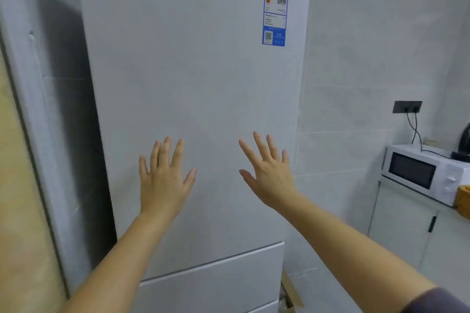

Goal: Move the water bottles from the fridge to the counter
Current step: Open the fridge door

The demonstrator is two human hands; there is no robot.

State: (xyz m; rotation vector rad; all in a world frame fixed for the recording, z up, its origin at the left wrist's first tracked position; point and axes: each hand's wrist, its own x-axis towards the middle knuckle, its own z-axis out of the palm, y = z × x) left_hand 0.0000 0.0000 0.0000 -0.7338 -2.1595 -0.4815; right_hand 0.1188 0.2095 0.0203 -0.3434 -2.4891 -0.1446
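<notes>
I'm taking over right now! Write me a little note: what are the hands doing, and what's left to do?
Left hand: open, fingers spread, holding nothing, raised in front of the fridge door.
Right hand: the same.
Things: the fridge door is shut and no water bottles are in view. The counter, with a microwave on it, is to the right.
Done: nothing yet.
Left: open the door and carry the bottles to the counter.

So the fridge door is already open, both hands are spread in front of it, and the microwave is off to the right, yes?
Not quite. The head view shows the fridge door shut, not open. The rest holds: the left hand and right hand are spread in front of it, and the microwave is off to the right.
</notes>
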